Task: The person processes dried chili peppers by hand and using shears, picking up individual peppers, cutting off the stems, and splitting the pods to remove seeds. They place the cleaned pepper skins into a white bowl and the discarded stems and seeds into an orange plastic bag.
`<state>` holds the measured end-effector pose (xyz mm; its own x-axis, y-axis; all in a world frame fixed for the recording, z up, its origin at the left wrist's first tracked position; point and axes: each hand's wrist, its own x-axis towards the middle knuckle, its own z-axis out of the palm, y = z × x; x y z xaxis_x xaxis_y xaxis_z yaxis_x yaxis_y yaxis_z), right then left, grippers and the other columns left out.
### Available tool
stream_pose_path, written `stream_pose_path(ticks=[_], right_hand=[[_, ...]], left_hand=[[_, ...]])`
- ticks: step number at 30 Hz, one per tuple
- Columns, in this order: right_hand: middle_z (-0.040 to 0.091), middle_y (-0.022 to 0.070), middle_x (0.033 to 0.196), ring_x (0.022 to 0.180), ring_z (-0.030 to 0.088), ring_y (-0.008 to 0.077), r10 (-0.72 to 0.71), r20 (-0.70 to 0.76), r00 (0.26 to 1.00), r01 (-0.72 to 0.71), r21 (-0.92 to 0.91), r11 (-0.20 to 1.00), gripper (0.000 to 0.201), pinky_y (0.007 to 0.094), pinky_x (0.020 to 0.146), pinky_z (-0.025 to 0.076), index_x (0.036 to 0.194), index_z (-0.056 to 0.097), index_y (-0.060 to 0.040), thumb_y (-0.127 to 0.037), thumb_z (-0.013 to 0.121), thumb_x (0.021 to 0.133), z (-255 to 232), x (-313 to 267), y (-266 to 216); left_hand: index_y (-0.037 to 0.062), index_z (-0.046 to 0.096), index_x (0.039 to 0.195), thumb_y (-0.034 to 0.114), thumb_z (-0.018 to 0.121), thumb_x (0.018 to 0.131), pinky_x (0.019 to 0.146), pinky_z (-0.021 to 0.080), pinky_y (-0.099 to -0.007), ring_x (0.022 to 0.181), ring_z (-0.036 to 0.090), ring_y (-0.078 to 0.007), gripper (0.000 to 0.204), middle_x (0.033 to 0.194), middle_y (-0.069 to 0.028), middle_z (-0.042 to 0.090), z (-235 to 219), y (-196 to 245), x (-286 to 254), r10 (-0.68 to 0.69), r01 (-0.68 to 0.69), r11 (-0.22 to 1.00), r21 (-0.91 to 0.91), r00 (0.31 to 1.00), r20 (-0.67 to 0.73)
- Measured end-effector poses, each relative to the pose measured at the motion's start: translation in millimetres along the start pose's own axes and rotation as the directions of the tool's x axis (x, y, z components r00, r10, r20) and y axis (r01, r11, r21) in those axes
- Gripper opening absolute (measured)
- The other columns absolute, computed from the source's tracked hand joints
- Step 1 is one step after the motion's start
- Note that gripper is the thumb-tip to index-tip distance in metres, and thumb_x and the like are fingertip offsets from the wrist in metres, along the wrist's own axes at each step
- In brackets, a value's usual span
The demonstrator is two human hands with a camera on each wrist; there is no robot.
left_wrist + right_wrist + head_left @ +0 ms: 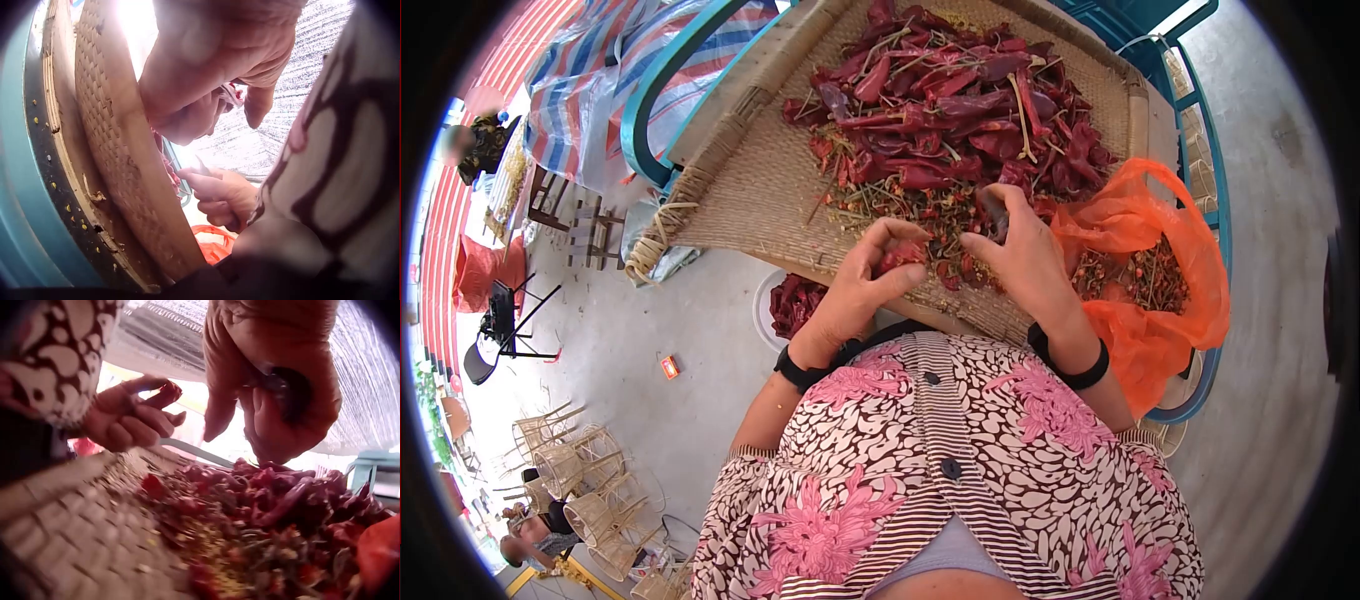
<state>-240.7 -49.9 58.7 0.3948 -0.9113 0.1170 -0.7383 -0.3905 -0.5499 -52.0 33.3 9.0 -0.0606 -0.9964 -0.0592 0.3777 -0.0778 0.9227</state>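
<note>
Dried red peppers point(970, 110) lie heaped on a woven tray point(740, 190), with stems and seeds scattered along the near side. The left hand point(860, 285) curls its fingers and thumb round a red pepper point(900, 257) above the tray's near edge; the same pepper point(167, 395) shows in the right wrist view. Close beside it, the right hand point(1030, 265) holds a dark object point(997, 216) against its palm, seen as a dark shiny curve point(290, 394) in the right wrist view; what it is cannot be told. Its thumb and fingertips are apart.
An orange plastic bag point(1190, 250) with stems and scraps sits at the tray's right. Below the tray's near edge is a pale basin with red peppers point(795, 305). A teal metal frame point(645, 110) surrounds the tray; wicker stools point(585, 465) stand at lower left.
</note>
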Motion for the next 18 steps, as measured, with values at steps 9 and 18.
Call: stream_pose_path(ticks=[9, 18], right_hand=[[0.067, 0.0131, 0.086, 0.086, 0.064, 0.0358, -0.001, 0.019, 1.000, 0.008, -0.361, 0.933, 0.021, 0.0459, 0.069, 0.050, 0.104, 0.058, -0.0119, -0.024, 0.063, 0.088, 11.7, 57.7, 11.2], [0.065, 0.0053, 0.079, 0.057, 0.053, 0.0068, 0.164, 0.000, 0.986, -0.128, 0.623, 0.771, 0.022, 0.0257, 0.052, 0.043, 0.101, 0.059, -0.0049, -0.021, 0.067, 0.090, -4.1, 32.3, 12.0]], left_hand=[[0.0051, 0.065, 0.112, 0.027, 0.055, 0.098, 0.066, 0.037, -0.0210, 0.071, 0.044, -0.0048, 0.028, 0.079, 0.0061, 0.054, -0.2, 3.1, 14.5, 0.030, -0.011, 0.973, 0.230, 0.996, -0.079], [0.0021, 0.058, 0.125, 0.029, 0.050, 0.100, 0.088, 0.046, -0.0271, 0.103, 0.058, -0.0127, 0.037, 0.110, -0.0037, 0.064, 7.9, 16.6, 26.0, 0.009, -0.010, 1.000, -0.007, 0.998, -0.067]])
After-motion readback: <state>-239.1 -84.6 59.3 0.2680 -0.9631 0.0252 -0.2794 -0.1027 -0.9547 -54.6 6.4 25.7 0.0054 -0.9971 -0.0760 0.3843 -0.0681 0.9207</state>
